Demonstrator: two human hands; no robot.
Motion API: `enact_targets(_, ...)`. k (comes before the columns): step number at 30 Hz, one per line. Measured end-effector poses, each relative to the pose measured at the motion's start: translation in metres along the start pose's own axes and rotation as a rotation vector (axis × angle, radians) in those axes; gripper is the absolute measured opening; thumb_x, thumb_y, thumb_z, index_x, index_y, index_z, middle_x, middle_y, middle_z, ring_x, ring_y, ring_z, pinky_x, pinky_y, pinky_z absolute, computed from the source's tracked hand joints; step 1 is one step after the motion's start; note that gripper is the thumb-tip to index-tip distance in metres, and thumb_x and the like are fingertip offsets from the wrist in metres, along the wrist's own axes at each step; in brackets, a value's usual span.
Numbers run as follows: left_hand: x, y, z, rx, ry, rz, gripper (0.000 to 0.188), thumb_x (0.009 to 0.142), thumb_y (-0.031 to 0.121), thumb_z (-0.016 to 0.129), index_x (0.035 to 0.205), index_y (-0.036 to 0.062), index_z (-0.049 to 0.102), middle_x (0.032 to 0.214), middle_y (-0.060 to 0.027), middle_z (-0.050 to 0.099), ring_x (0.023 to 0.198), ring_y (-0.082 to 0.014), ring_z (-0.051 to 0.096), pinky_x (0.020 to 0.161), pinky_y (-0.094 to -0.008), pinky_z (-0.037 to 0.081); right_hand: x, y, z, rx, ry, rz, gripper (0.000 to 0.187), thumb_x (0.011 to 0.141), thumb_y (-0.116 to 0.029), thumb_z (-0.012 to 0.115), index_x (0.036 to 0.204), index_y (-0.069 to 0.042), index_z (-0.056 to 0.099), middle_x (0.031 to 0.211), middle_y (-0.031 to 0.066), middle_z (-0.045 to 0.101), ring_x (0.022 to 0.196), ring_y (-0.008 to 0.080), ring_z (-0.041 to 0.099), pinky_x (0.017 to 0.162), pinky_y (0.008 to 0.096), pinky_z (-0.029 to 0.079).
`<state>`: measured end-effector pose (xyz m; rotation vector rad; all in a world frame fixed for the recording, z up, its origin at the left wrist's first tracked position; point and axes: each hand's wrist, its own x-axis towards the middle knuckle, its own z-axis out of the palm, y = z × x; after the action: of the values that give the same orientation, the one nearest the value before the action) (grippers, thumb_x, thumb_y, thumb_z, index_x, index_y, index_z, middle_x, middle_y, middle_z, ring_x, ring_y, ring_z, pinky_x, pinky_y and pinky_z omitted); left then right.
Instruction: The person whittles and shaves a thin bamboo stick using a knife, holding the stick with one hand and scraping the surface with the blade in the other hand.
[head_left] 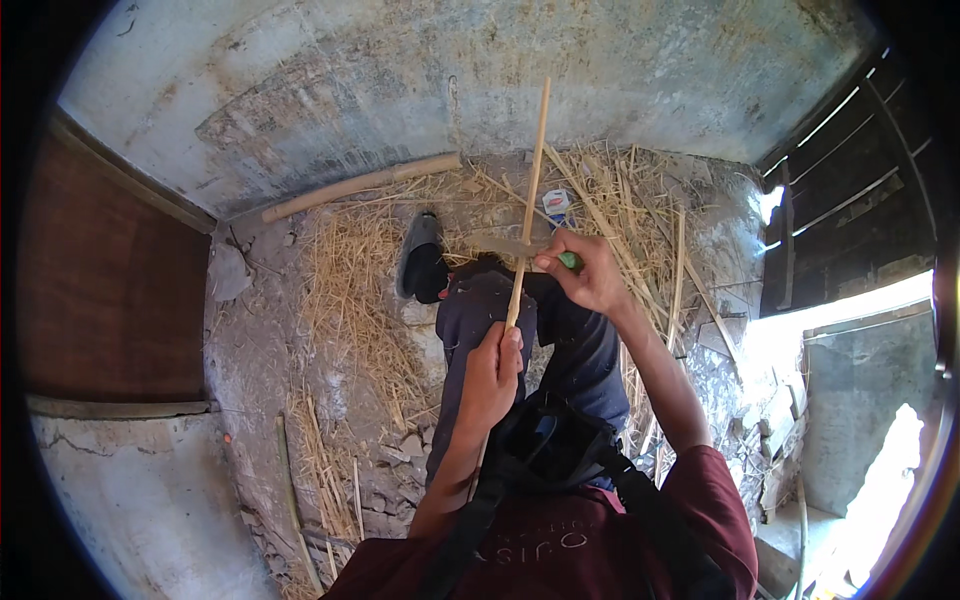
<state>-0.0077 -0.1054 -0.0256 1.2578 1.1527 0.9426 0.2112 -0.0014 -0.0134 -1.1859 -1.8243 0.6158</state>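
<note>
A long, pale bamboo strip (534,190) slants up and away from me over my thigh, its far end raised in front of the wall. My left hand (497,365) is closed around its nearer part, close to my lap. In my right hand (585,272) is a knife, gripped by its green handle (570,260). The knife's blade (500,246) points left and lies across the strip, some way beyond my left hand. Whether the edge bites into the strip is too small to tell.
Straw-like shavings (350,300) cover much of the floor around my legs. A thick bamboo pole (360,187) lies along the wall. Loose bamboo strips (680,280) and a small white packet (556,202) are ahead and to the right. A thin pole (290,490) lies at lower left.
</note>
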Motion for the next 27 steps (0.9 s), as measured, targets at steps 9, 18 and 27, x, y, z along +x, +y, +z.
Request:
enact_targets(9,-0.001,0.003,-0.003,0.038,0.022,0.005,0.032,0.117,0.027,0.048,0.095,0.0040,0.055,0.071,0.0037,0.041,0.062,-0.0040,0.039,0.055,-0.0257,0.033,-0.005,-0.015,0.000,0.005,-0.132,-0.089,0.009,0.091,-0.008,0.081,0.092,-0.008,0.072,0.087,0.0096,0.078,0.075,0.0279,0.074,0.066,0.0374,0.054)
enact_targets(18,-0.001,0.007,-0.002,0.065,0.027,0.004,0.033,0.117,0.026,0.048,0.094,0.0031,0.055,0.068,0.0027,0.040,0.061,-0.0045,0.038,0.054,-0.0272,0.032,0.036,0.017,-0.021,-0.068,0.008,0.056,0.012,0.094,-0.009,0.080,0.094,-0.005,0.068,0.084,0.0111,0.075,0.074,0.0230,0.074,0.065,0.0374,0.053)
enact_targets(27,-0.001,0.010,0.001,0.168,0.019,0.038,0.032,0.117,0.024,0.047,0.095,0.0015,0.055,0.062,-0.0063,0.048,0.053,-0.0156,0.051,0.053,-0.0345,0.040,0.036,0.000,-0.021,-0.090,-0.055,-0.067,0.019,0.095,-0.006,0.079,0.087,-0.001,0.063,0.073,0.0076,0.069,0.067,0.0186,0.066,0.067,0.0335,0.050)
